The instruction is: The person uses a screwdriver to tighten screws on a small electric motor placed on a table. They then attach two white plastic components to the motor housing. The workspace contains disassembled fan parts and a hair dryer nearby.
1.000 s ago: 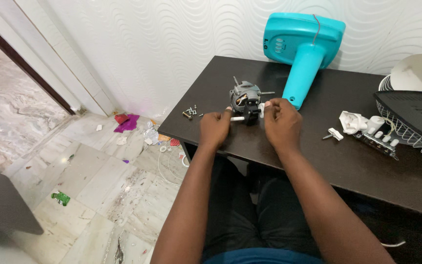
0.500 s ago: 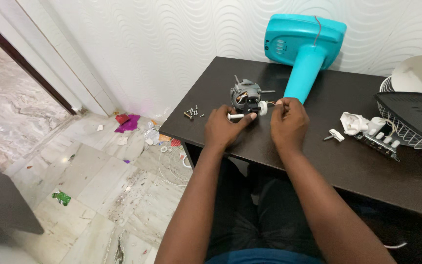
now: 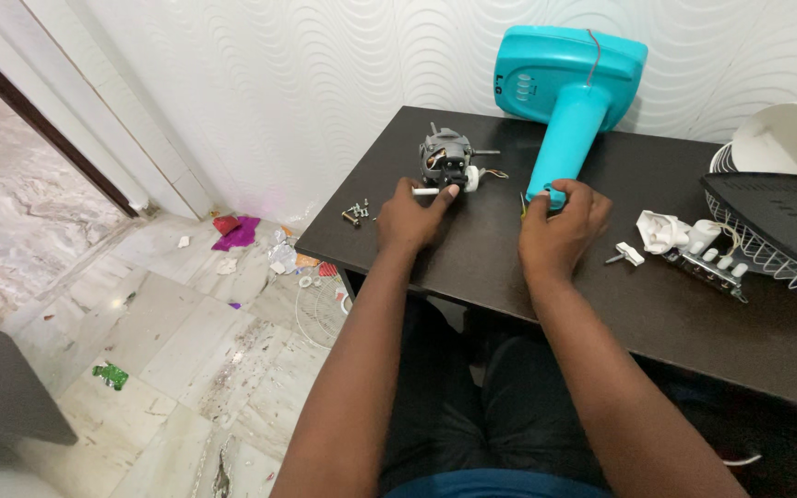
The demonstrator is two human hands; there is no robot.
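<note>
My left hand (image 3: 410,219) rests on the dark table (image 3: 472,267) and pinches a short white rod (image 3: 428,191) just in front of a small grey electric motor (image 3: 445,155). A white fitting (image 3: 470,179) sits on the motor's right side, with a thin shaft sticking out toward the right. My right hand (image 3: 560,226) lies further right, fingers curled at the lower end of the turquoise fan stand (image 3: 569,101). A thin greenish tool (image 3: 522,204) pokes out beside its thumb.
Several loose screws (image 3: 356,213) lie near the table's left edge. A white switch block with wires (image 3: 694,244) and a small white clip (image 3: 629,254) lie to the right, beside a wire fan guard (image 3: 786,267) holding a dark blade. Litter dots the tiled floor (image 3: 140,341).
My right hand has left the motor and moved right to the end of the turquoise stand. My left hand stays at the motor with the white rod.
</note>
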